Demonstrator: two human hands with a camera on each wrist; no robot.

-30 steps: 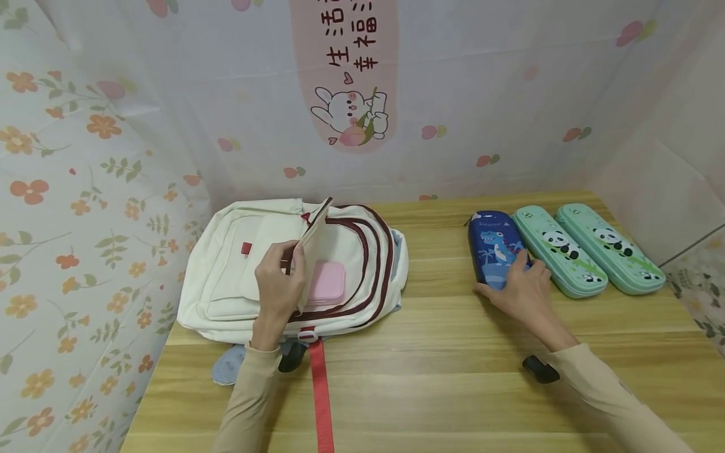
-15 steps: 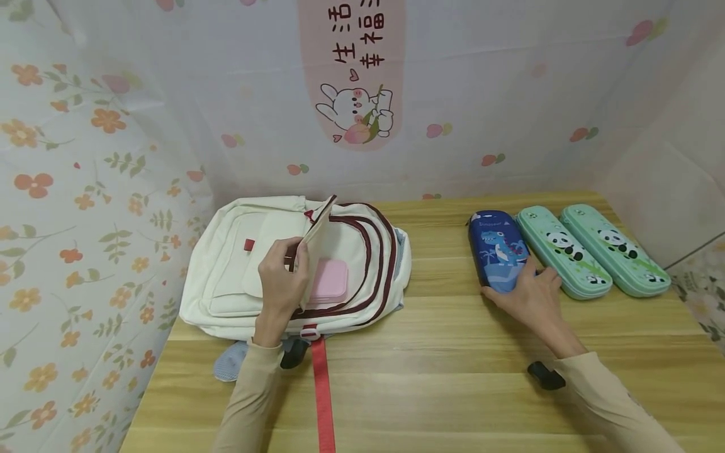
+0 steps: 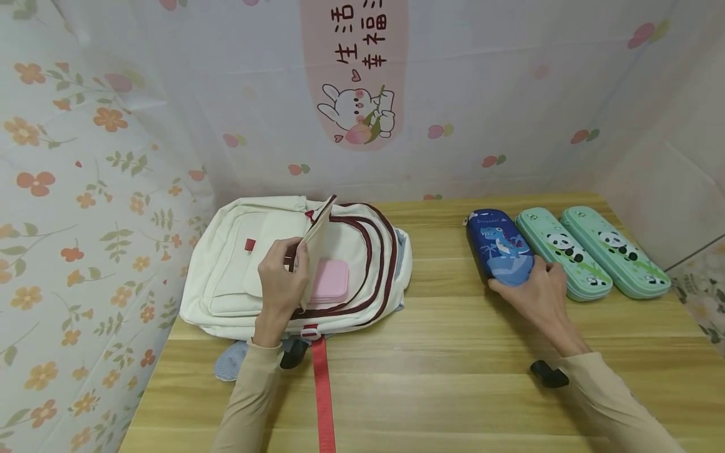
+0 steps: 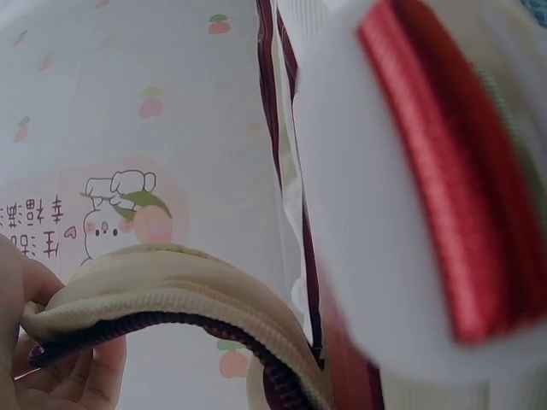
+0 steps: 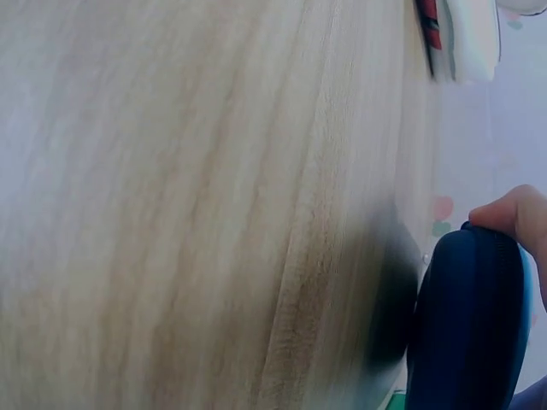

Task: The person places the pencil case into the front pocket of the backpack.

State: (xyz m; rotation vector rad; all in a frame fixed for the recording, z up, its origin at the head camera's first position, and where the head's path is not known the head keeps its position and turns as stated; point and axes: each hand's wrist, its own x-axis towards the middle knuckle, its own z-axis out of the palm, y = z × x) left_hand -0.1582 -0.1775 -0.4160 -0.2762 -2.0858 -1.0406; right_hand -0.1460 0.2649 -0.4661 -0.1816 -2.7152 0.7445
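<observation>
A cream backpack (image 3: 226,264) with dark red zippers lies on the table at the left of the head view. My left hand (image 3: 281,277) pinches the edge of its open front pocket flap (image 4: 171,290) and holds it up. Inside that pocket sits a pink box (image 3: 330,280), partly hidden by the flap. On the right, my right hand (image 3: 538,289) grips the near end of a dark blue dinosaur pencil case (image 3: 501,248), thumb on one side and fingers on the other. The right wrist view shows the case (image 5: 466,325) side-on, with a shadow on the table beside it.
Two mint green panda pencil cases, a nearer one (image 3: 563,251) and an outer one (image 3: 616,251), lie right of the blue case. A red strap (image 3: 323,396) runs from the backpack toward the table's front. A patterned cloth (image 3: 249,157) hangs behind the table.
The right hand has closed its grip on the blue pencil case, whose near end has shifted slightly right and tilted. The left hand keeps holding the flap.
</observation>
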